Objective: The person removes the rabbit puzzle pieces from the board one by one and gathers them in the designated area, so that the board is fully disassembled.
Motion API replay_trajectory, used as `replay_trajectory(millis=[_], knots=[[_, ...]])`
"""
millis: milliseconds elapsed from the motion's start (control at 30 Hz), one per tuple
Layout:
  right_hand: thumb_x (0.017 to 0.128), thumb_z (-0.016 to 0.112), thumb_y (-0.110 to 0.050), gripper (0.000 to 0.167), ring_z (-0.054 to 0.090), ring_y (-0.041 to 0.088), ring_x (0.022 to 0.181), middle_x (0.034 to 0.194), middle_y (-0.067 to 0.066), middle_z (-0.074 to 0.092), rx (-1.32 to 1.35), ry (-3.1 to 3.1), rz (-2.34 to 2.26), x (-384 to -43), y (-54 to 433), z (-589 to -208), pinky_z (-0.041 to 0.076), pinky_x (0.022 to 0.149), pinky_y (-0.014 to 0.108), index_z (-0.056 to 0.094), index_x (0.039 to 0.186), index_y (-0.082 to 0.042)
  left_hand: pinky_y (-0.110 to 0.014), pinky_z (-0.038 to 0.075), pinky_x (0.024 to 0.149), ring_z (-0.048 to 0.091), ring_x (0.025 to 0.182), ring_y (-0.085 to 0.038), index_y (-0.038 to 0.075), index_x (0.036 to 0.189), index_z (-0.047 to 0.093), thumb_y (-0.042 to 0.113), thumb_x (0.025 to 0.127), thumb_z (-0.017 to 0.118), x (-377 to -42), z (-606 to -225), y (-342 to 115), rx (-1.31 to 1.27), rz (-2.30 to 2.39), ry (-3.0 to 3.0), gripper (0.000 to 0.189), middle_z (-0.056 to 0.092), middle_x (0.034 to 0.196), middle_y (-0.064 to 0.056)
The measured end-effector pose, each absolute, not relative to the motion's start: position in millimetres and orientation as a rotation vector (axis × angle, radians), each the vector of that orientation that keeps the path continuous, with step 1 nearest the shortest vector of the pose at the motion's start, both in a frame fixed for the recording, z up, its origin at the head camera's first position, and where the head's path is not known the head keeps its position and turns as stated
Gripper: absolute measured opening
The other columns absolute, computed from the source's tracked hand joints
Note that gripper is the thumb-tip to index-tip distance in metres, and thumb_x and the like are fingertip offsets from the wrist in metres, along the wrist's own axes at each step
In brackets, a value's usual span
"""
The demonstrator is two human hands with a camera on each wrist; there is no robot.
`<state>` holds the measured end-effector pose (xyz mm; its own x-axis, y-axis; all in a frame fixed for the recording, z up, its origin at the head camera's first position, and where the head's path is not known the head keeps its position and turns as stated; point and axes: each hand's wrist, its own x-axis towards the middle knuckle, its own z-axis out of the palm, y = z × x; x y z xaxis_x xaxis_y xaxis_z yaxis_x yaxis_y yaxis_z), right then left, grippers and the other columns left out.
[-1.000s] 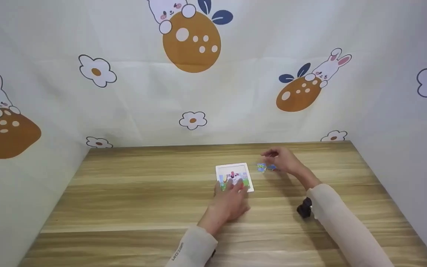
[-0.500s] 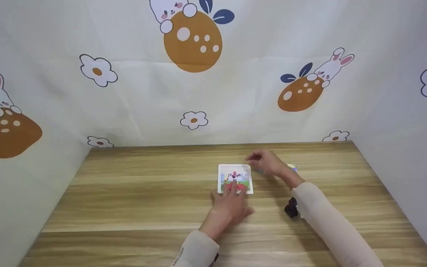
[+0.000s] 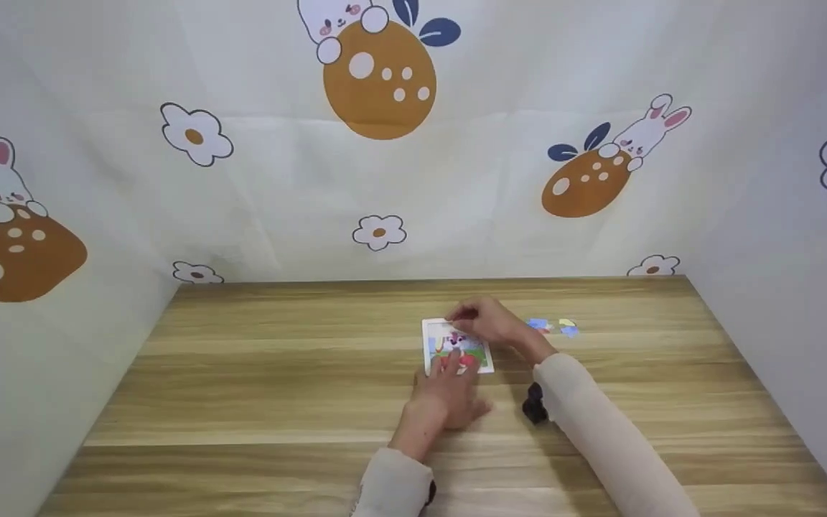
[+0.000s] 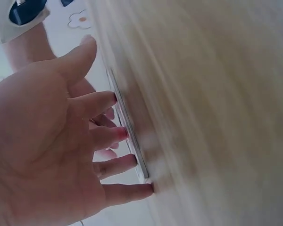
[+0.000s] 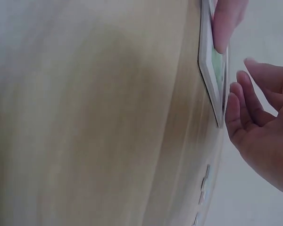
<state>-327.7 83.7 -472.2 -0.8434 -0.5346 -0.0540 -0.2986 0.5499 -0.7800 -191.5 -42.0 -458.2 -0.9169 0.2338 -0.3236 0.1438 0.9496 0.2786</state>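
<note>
A jigsaw puzzle in a white frame lies on the table, showing a cartoon animal above red and green; its top strip is pale. My left hand rests its spread fingertips on the puzzle's near edge. The left wrist view shows those fingers nearly straight against the thin frame. Over the frame's upper right corner, my right hand has thumb and fingers drawn together in a pinch, seemingly on a puzzle piece that the fingers hide. In the right wrist view the right hand is just above the frame's edge.
Loose blue puzzle pieces and a yellow-and-blue puzzle piece lie right of the frame. The wood-grain table meets a printed curtain at the back and sides. A black wrist device hangs below the right sleeve.
My right hand has moved left from the loose pieces to the frame's upper right corner, uncovering pieces behind it. My left hand has slid slightly toward the near edge, staying on the puzzle.
</note>
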Motion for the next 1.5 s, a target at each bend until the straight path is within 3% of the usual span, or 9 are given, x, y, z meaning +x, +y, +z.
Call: replay_trajectory(millis=[267,700,1000,1200,1500], knots=[[0.096,0.060,0.000,0.021,0.057,0.016,0.092,0.110,0.014,0.072,-0.795,2.380,-1.094,-332,83,-473,0.045,0.080,0.023,0.075,0.109,-0.003,-0.061,0.024,0.122,0.019,0.155,-0.037,0.021,0.156,0.037,0.047,0.100,0.053,-191,-460,-49,0.317,0.456,2.725,0.063,0.022,0.168,-0.008],[0.097,0.056,-0.001,0.025,0.059,0.013,0.095,0.114,0.011,0.074,-0.815,2.298,-1.027,-337,83,-471,0.048,0.085,0.024,0.077,0.110,-0.005,-0.057,0.019,0.125,0.023,0.152,-0.037,0.019,0.154,0.041,0.042,0.102,0.052,-189,-467,-52,0.317,0.608,2.745,0.058,0.026,0.167,-0.008],[0.098,0.056,-0.005,0.023,0.061,0.013,0.101,0.118,0.015,0.073,-0.824,2.252,-1.064,-337,82,-470,0.048,0.087,0.022,0.074,0.112,0.000,-0.057,0.026,0.120,0.029,0.147,-0.037,0.017,0.152,0.044,0.039,0.101,0.054,-189,-464,-54,0.338,0.552,2.789,0.056,0.030,0.165,-0.009],[0.097,0.063,-0.011,0.017,0.060,0.013,0.100,0.111,0.007,0.073,-0.708,2.243,-1.100,-335,79,-469,0.047,0.090,0.025,0.075,0.108,-0.006,-0.057,0.025,0.121,0.029,0.147,-0.036,0.017,0.152,0.045,0.040,0.101,0.054,-189,-464,-55,0.333,0.570,2.781,0.057,0.030,0.165,-0.009],[0.089,0.074,-0.008,0.011,0.059,0.011,0.086,0.095,0.003,0.074,-0.603,2.248,-1.196,-333,77,-467,0.048,0.075,0.021,0.076,0.099,-0.002,-0.058,0.024,0.122,0.030,0.147,-0.037,0.016,0.151,0.046,0.040,0.100,0.056,-190,-464,-52,0.327,0.588,2.782,0.057,0.032,0.164,-0.009]])
